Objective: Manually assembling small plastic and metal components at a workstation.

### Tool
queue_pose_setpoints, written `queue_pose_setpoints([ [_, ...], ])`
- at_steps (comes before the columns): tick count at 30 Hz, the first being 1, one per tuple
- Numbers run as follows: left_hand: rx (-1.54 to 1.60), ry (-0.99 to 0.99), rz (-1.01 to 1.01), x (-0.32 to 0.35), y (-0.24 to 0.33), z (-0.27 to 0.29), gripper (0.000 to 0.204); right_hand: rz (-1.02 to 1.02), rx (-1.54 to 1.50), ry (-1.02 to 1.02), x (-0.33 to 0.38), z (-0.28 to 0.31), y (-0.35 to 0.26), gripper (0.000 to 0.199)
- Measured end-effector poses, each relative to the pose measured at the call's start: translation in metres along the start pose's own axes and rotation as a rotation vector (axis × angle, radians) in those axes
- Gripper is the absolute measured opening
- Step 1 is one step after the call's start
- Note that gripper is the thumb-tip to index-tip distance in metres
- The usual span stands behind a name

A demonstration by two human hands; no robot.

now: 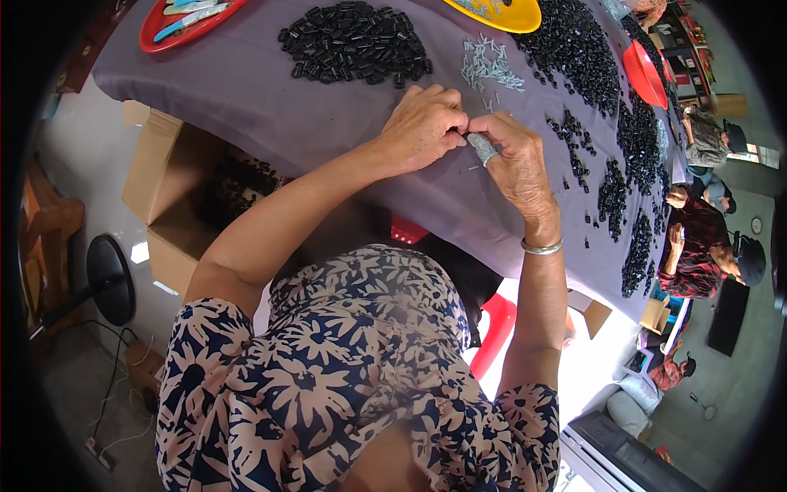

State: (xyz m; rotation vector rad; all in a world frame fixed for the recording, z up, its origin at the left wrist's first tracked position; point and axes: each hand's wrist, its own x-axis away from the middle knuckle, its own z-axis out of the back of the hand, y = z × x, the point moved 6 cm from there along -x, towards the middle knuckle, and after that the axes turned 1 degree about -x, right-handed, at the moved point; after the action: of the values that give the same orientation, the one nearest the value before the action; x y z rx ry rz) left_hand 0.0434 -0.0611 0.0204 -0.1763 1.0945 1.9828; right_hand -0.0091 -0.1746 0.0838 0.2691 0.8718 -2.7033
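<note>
My left hand (422,127), right hand (516,160) pinch closed round a small dark piece (466,136); likely light, stiff, slick; best held edgewise.

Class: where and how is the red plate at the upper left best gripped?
Probably by the near rim of the red plate, the left hand coming from the person's side: that edge curves toward the person and is bare, while slim tools lie inside.
</note>
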Motion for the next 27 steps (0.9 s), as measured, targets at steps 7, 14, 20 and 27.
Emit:
queue_pose_setpoints([
  [7, -0.029, -0.070, 0.014, -0.002, 0.000, 0.003, 0.022, -0.092, -0.130, -0.117, -0.007, -0.006, 0.016, 0.020],
  [14, 0.166, 0.001, 0.059, -0.001, 0.003, 0.003, 0.049, -0.472, -0.569, -0.404, -0.013, -0.014, 0.049, 0.008],
  [20, 0.221, -0.019, 0.100, -0.005, 0.007, 0.004, 0.050, -0.694, -0.627, -0.537, -0.018, -0.019, 0.066, 0.011],
  [27, 0.344, -0.041, 0.148, 0.003, 0.007, 0.011, 0.045, -0.724, -0.596, -0.644, -0.027, -0.022, 0.046, 0.017],
])
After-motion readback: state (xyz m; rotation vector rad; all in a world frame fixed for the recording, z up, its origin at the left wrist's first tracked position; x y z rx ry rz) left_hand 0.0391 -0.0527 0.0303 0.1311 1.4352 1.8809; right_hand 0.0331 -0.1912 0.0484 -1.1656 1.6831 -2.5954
